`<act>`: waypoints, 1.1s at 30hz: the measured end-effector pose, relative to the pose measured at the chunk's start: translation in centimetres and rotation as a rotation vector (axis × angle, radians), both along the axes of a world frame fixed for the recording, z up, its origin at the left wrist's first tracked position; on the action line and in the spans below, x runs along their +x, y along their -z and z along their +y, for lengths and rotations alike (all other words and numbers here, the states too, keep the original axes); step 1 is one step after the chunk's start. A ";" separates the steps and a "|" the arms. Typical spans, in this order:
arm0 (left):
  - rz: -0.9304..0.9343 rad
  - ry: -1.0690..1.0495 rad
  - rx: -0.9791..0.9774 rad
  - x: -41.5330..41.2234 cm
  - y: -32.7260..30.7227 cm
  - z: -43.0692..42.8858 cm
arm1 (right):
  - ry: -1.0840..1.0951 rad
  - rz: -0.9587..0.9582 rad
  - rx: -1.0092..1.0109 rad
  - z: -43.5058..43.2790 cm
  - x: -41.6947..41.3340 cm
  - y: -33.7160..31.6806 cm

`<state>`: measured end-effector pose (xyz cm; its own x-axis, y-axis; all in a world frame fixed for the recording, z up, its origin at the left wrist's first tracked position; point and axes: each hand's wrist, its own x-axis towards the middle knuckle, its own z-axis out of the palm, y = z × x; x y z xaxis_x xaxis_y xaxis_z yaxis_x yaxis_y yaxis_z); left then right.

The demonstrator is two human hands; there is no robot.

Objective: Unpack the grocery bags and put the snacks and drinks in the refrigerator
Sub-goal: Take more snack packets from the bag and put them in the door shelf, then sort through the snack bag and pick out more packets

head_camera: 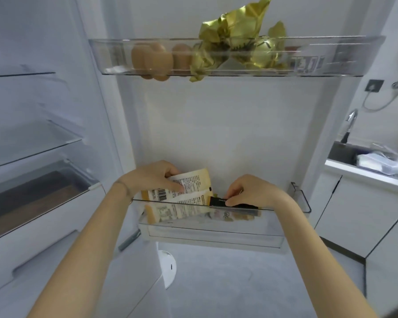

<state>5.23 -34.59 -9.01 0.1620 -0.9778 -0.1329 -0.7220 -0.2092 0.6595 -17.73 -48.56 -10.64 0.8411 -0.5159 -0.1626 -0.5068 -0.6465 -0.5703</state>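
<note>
I face the open refrigerator door. My left hand [155, 177] grips a cream-and-yellow snack packet [193, 183] with printed text and a barcode, its lower end inside the lower clear door bin [216, 228]. A second similar packet [170, 212] shows through the bin wall below it. My right hand [247, 191] pinches a small black packet [218, 201] at the bin's rim, just right of the cream packets. More small wrapped items lie in the bin under my right hand, blurred behind the plastic.
The upper door bin [331, 58] holds brown eggs [152, 59] and crumpled gold foil packaging [237, 37]. Fridge glass shelves [44, 148] and a drawer [32, 198] are at left. At right, a counter with a sink faucet [350, 125] and a plastic bag [377, 160].
</note>
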 end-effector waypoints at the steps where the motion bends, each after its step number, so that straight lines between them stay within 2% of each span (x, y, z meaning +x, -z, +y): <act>1: -0.010 0.020 0.023 0.0 0.1 -0.1 | 0.000 -0.002 0.015 0.2 0.0 0.1; 5: -0.051 0.052 0.053 -0.1 0.8 -0.9 | 0.026 0.036 0.023 0.7 -0.2 0.3; 10: -0.018 0.006 -0.074 0.2 1.9 -1.3 | 0.087 0.020 0.014 0.6 -0.4 0.9; 13: -0.089 -0.026 -0.166 0.2 2.4 -1.0 | 0.146 -0.041 -0.011 0.8 -0.5 1.3; 16: -0.190 -0.090 -0.273 -0.4 2.8 -0.5 | 0.241 -0.188 -0.059 1.6 -1.3 1.6; 20: -0.271 -0.125 -0.432 -2.9 3.3 -0.4 | 0.330 -0.325 -0.289 3.2 -3.2 1.8; 22: -0.396 -0.135 -0.554 -4.5 3.5 -0.5 | 0.330 -0.385 -0.435 3.7 -4.3 1.8; 24: -0.507 -0.131 -0.595 -6.2 3.8 -0.9 | 0.335 -0.423 -0.540 3.9 -5.4 1.8; 27: -0.603 -0.130 -0.589 -8.7 4.0 -1.8 | 0.358 -0.460 -0.638 3.7 -7.4 1.7; 33: -0.673 -0.089 -0.681 -16.8 3.1 -4.9 | 0.473 -0.508 -0.742 1.8 -14.4 1.2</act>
<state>-11.58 -39.49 -12.14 0.0744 -0.7910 0.6073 -0.9936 -0.0066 0.1132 -32.17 -46.79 -11.80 0.4048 -0.6393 0.6538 -0.6117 -0.7207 -0.3260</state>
